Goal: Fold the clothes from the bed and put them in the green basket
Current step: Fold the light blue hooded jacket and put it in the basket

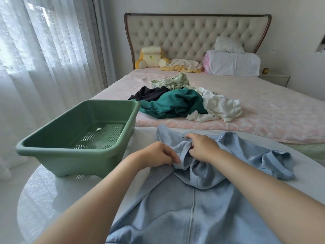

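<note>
A light blue zip-up hoodie (175, 208) lies spread on a white round table (52, 194) in front of me, zipper up, hood bunched at the far end. My left hand (158, 154) pinches a fold of the hood fabric. My right hand (202, 147) grips the hood just beside it, fingers curled into the cloth. The green basket (52, 150) stands on the table's left part, with nothing inside it. On the bed (281, 110) beyond lies a pile of clothes: a black piece (149, 94), a teal one (175, 103), a white one (219, 106) and a leaf-print one (172, 81).
At the headboard sit a yellow cushion toy (151, 58), a cream and yellow cloth (182, 66), and white pillows (232, 62). Sheer curtains (44, 50) hang on the left. A small nightstand (274, 78) stands to the right of the bed.
</note>
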Demonstrator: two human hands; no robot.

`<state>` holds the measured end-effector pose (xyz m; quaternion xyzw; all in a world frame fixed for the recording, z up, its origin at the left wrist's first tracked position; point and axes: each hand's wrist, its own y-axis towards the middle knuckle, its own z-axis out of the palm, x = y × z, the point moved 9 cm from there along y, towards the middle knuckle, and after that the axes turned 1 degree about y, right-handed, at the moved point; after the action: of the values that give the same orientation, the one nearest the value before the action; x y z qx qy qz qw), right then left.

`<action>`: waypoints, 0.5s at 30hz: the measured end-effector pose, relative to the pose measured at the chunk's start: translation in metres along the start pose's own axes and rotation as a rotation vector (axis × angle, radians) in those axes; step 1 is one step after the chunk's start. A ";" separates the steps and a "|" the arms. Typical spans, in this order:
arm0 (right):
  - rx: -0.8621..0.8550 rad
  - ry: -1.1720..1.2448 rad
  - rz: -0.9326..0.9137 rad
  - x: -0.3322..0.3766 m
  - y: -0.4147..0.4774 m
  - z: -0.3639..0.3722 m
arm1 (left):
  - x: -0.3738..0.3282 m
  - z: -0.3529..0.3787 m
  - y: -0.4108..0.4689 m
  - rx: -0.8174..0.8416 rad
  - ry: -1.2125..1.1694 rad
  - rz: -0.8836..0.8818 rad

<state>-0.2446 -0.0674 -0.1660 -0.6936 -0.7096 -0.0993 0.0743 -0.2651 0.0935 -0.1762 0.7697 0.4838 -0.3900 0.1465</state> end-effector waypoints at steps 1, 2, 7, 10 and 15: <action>-0.007 -0.099 -0.048 0.007 0.002 0.000 | 0.002 0.005 0.000 0.028 0.017 -0.004; -0.019 -0.178 -0.083 0.013 0.003 0.002 | 0.004 0.004 0.000 -0.001 0.018 -0.004; -0.207 -0.191 -0.086 0.023 0.008 -0.007 | 0.006 -0.017 0.003 -0.317 0.070 0.049; -0.477 0.049 -0.119 0.018 -0.001 -0.029 | 0.000 -0.013 0.003 -0.438 0.202 0.085; -0.236 0.050 0.351 -0.057 0.002 -0.024 | -0.001 0.005 0.016 -0.371 0.351 0.118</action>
<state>-0.2420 -0.1288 -0.1565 -0.8078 -0.5592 -0.1842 0.0264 -0.2542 0.0818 -0.1814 0.8123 0.5195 -0.1458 0.2214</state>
